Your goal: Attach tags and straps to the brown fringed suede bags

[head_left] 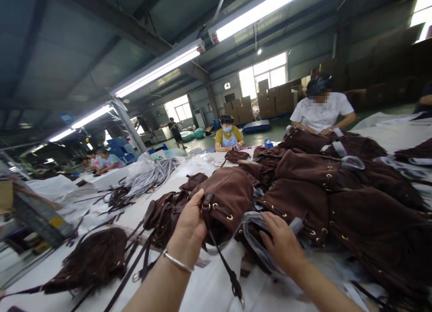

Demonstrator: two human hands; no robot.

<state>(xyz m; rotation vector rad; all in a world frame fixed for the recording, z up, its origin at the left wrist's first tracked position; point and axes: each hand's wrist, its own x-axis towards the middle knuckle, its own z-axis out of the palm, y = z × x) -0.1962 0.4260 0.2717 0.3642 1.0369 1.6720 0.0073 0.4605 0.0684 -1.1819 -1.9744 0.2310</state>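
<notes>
A dark brown suede-like drawstring bag (229,190) with metal eyelets lies in front of me, its mouth turned my way. My left hand (191,222), with a bangle at the wrist, is closed on the bag's left edge beside the strap end. A dark strap (224,262) with a metal clip hangs down from there. Clear plastic wrapping (254,219) bulges at the bag's mouth. My right hand (283,242) has its fingers and thumb bent around the edge of this plastic; part of the grip is hidden.
Several similar brown bags (300,204) are heaped to the right. Another fringed bag (94,258) with long straps lies at left. Grey cord-like bundles (151,177) rest farther back. Across the table sit a person in white (322,111) and a person in yellow (228,136).
</notes>
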